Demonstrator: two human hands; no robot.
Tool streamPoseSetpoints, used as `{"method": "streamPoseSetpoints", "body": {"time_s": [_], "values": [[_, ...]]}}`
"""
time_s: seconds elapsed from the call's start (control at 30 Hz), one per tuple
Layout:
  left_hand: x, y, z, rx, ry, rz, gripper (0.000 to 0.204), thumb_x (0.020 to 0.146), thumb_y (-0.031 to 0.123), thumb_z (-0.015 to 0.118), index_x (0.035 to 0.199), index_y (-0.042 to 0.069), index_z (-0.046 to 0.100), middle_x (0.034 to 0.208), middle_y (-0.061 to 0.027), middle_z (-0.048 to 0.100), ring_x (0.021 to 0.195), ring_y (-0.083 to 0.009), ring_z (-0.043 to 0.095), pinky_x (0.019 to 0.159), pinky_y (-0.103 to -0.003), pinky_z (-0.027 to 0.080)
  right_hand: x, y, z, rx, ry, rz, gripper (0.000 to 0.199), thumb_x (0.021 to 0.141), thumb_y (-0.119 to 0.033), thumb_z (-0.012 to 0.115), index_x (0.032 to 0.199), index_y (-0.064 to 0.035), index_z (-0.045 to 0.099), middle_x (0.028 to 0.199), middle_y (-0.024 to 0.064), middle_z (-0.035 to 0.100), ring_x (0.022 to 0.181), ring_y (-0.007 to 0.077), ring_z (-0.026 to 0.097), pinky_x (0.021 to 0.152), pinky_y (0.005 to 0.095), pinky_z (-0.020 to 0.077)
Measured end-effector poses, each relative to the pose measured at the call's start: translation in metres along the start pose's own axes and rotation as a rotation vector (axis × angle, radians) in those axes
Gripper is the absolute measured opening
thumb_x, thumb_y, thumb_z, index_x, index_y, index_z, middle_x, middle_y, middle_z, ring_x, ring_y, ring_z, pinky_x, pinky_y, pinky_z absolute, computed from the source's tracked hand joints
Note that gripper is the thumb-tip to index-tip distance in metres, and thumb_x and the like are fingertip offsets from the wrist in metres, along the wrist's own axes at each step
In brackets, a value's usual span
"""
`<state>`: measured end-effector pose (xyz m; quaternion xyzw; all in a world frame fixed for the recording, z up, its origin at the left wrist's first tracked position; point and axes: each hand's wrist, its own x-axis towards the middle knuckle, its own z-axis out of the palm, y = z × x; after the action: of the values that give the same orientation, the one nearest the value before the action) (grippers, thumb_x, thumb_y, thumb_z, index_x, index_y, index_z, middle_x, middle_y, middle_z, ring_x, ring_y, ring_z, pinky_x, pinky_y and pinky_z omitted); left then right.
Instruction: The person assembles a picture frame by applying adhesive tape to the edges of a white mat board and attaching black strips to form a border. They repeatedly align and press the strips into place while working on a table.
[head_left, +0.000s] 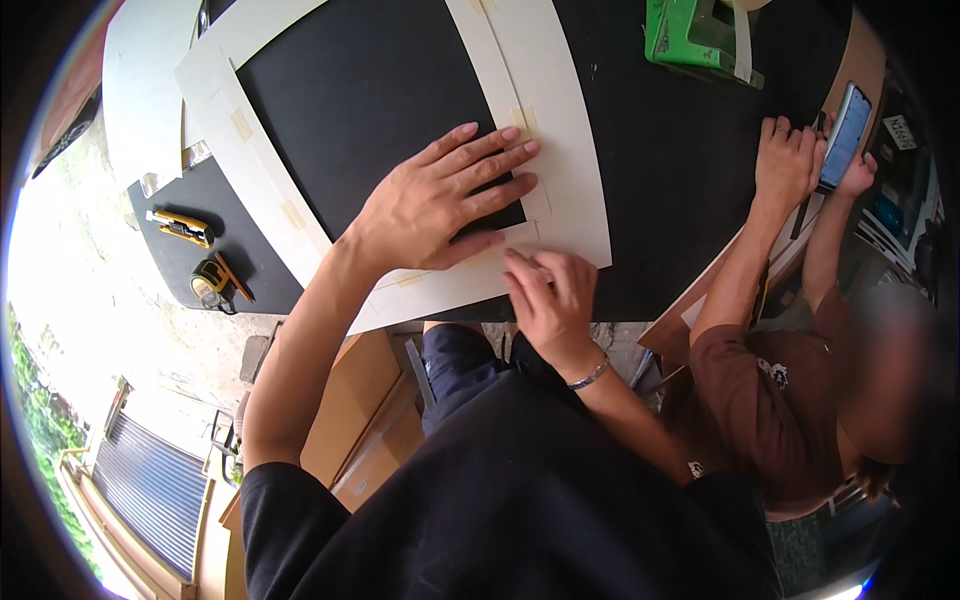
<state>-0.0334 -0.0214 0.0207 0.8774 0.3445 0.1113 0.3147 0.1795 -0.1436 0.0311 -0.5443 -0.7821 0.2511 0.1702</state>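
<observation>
The left hand (pixel 445 200) lies flat with fingers spread wide, palm down across the inner corner of a cream-white card frame (pixel 580 190) and the black board panel (pixel 360 90) that the frame borders, gripping nothing. Just below it the right hand (pixel 550 300) is curled narrow, fingertips pinched down on the frame's lower strip near the corner — whether a bit of tape sits under them cannot be told. Short pieces of pale masking tape (pixel 241 124) cross the frame's joints. The step in hand looks like pressing a taped corner joint flat; the next move would call for steady downward pressure while the fingertips rub along the seam. The frame rests on a black bench (pixel 670 150), with a yellow utility knife (pixel 181 228) and a yellow tape measure (pixel 210 284) at its left end. At the right, another person's hands (pixel 790 165) hold a phone (pixel 846 135) near a green tape dispenser (pixel 700 35).
</observation>
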Motion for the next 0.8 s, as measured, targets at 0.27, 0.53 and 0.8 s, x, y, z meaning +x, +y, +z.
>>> {"method": "streamPoseSetpoints", "body": {"time_s": [0.27, 0.53, 0.8], "values": [[-0.001, -0.002, 0.009, 0.011, -0.143, 0.038, 0.080, 0.078, 0.050, 0.079, 0.148, 0.027, 0.048, 0.163, 0.0011, 0.035, 0.151, -0.0207, 0.031, 0.126, -0.048, 0.024, -0.003, 0.031, -0.002, -0.066, 0.058, -0.031, 0.049, 0.085, -0.010, 0.077, 0.133, -0.0168, 0.068, 0.097, 0.0024, 0.050, 0.082, 0.0201, 0.052, 0.077, 0.0370, 0.0431], [0.002, -0.005, 0.016, 0.027, -0.099, 0.077, 0.073, 0.083, 0.045, 0.075, 0.149, 0.029, 0.048, 0.159, 0.0010, 0.039, 0.150, -0.0195, 0.032, 0.124, -0.050, 0.026, -0.003, 0.036, 0.001, -0.090, 0.076, -0.063, 0.047, 0.085, -0.008, 0.075, 0.131, -0.0182, 0.070, 0.096, 0.0019, 0.047, 0.081, 0.0193, 0.053, 0.075, 0.0359, 0.0447], [0.001, -0.005, 0.016, 0.041, -0.068, 0.093, 0.065, 0.086, 0.043, 0.073, 0.146, 0.030, 0.052, 0.158, 0.0007, 0.041, 0.150, -0.0202, 0.034, 0.124, -0.051, 0.027, -0.006, 0.038, 0.000, -0.051, 0.100, -0.078, 0.046, 0.084, -0.012, 0.078, 0.129, -0.0185, 0.071, 0.093, 0.0019, 0.048, 0.080, 0.0196, 0.053, 0.075, 0.0358, 0.0451]]}}
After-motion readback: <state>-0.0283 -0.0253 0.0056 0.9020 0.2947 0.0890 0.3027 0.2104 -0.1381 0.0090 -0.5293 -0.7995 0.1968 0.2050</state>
